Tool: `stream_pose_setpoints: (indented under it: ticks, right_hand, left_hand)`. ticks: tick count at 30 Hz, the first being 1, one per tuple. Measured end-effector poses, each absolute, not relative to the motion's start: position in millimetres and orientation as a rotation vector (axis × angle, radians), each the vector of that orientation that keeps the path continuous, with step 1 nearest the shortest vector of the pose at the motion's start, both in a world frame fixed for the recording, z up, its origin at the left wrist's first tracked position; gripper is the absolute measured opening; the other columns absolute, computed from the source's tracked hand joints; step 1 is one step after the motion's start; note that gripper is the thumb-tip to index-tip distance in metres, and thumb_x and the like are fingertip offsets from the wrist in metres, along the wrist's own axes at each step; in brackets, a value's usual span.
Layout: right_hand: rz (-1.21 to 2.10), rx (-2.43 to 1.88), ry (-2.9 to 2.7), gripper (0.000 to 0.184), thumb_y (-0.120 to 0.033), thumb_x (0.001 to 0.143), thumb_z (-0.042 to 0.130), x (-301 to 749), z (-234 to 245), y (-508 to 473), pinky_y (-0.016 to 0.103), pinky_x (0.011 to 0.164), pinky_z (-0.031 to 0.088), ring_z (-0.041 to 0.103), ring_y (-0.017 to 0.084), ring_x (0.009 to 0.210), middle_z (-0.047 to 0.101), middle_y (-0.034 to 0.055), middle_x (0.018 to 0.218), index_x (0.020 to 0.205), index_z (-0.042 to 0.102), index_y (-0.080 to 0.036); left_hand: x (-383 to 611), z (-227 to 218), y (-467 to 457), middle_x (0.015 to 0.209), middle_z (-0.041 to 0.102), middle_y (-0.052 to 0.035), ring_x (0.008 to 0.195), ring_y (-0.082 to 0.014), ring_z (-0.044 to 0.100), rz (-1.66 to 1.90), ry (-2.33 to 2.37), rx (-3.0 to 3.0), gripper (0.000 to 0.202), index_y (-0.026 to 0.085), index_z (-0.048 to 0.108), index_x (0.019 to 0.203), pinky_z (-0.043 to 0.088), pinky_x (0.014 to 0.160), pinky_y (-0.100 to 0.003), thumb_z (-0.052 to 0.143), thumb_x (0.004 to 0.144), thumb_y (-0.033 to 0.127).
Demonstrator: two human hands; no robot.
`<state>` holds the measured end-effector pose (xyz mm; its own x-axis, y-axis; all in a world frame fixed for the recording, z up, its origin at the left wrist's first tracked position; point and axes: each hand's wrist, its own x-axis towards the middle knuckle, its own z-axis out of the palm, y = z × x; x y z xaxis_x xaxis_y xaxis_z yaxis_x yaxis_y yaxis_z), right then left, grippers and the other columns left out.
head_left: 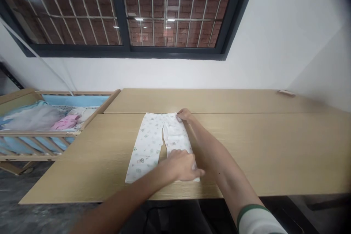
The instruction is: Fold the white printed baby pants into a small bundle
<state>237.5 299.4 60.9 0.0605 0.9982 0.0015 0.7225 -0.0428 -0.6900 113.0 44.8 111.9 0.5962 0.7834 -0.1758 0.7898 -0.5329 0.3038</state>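
A small pair of white baby pants (146, 142) with a light printed pattern lies flat on the wooden table, waistband away from me and legs toward me. At the far right corner of the waistband, my right hand (185, 114) pinches the cloth. My left hand (182, 165) crosses over to the lower part of the right-hand pant leg, its fingers curled down on the fabric and the thumb sticking out to the right. Its fingertips and part of that leg are hidden beneath the hand.
The wide wooden table (260, 146) reaches to the white wall below a barred window (175, 53). On the left stands a wooden crib (41, 134) holding bedding and a pink cloth (65, 121). A small flat object (286, 93) lies at the table's back right.
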Motion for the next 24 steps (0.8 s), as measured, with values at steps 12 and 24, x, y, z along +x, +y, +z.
stream_pose_setpoints:
  ticks: [12, 24]
  right_hand:
    - [0.784, -1.859, -1.614, 0.013, -0.016, 0.063, 0.079, 232, 67, 288, 0.022, 0.06, 0.043, 0.064, 0.017, 0.071, 0.065, 0.002, 0.067, 0.068, 0.068, -0.013]
    - [0.907, -1.672, -1.472, 0.017, -0.02, 0.074, 0.076, 205, 103, 281, 0.021, 0.05, 0.041, 0.053, 0.011, 0.054, 0.057, -0.0011, 0.061, 0.075, 0.06, -0.016]
  left_hand:
    - [137, 89, 22, 0.097, 0.074, -0.0184, 0.089, -0.0357, 0.072, -0.062, 1.257, 2.474, 0.041, 0.015, 0.075, 0.098, 0.055, 0.074, -0.045, 0.045, 0.09, 0.043]
    - [90, 108, 8, 0.063, 0.065, -0.0018, 0.061, -0.0187, 0.062, 0.592, 1.216, 2.021, 0.023, 0.021, 0.056, 0.066, 0.037, 0.055, -0.029, 0.049, 0.087, 0.029]
